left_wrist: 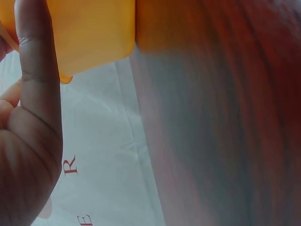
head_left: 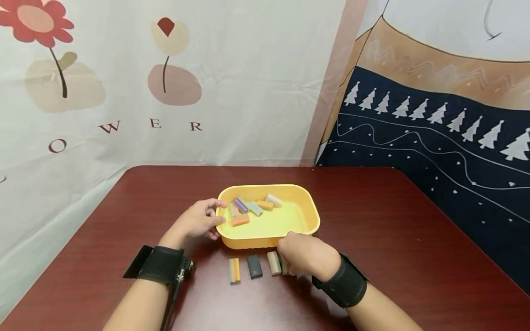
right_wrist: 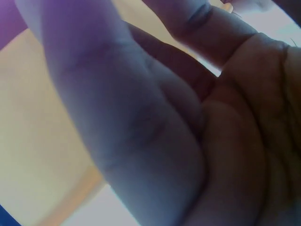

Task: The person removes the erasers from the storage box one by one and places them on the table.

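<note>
Steady tray (head_left: pixel 311 219) with left hand (head_left: pixel 198 221) gripping its rim; right hand (head_left: pixel 306 257), fingers curled on block (head_left: pixel 285 265), set squarely beside row (head_left: pixel 253 267).

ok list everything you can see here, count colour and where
tray: one, yellow, middle of the table
blocks in tray: six, orange, purple, pink, blue-grey, cream, at its left and back
blocks on table: at least four, orange-striped, dark grey, beige, one part hidden, in a row before the tray
table: one, dark red wood
wall cloths: two, flowered white left, navy tree print right
wrist straps: two, black
left hand: holds the tray's left rim
right hand: over the row's right end
</note>
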A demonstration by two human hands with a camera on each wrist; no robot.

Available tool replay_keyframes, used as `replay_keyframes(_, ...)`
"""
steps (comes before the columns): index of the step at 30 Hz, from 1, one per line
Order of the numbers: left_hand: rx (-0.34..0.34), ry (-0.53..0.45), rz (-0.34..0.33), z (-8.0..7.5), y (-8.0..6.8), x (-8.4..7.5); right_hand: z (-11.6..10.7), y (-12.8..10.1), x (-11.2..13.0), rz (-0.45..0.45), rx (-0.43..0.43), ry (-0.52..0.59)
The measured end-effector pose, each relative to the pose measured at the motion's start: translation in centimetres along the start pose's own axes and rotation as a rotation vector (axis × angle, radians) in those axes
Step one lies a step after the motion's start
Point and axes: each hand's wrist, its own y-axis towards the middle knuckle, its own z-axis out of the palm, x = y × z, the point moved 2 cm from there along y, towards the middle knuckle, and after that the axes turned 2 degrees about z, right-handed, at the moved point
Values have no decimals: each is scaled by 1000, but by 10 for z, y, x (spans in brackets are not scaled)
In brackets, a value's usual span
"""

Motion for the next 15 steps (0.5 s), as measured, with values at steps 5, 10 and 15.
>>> replay_keyframes(5,-15,-1,2,0,-2,0,-4,-4,1,1,3,23)
replay_keyframes(10,-8,-7,15,1,-3,0,-8,-10,-2,-21,-16,86)
replay_keyframes(15,-1,-12,33,3,-4,-3,-15,-15,-12,-51,-36,193)
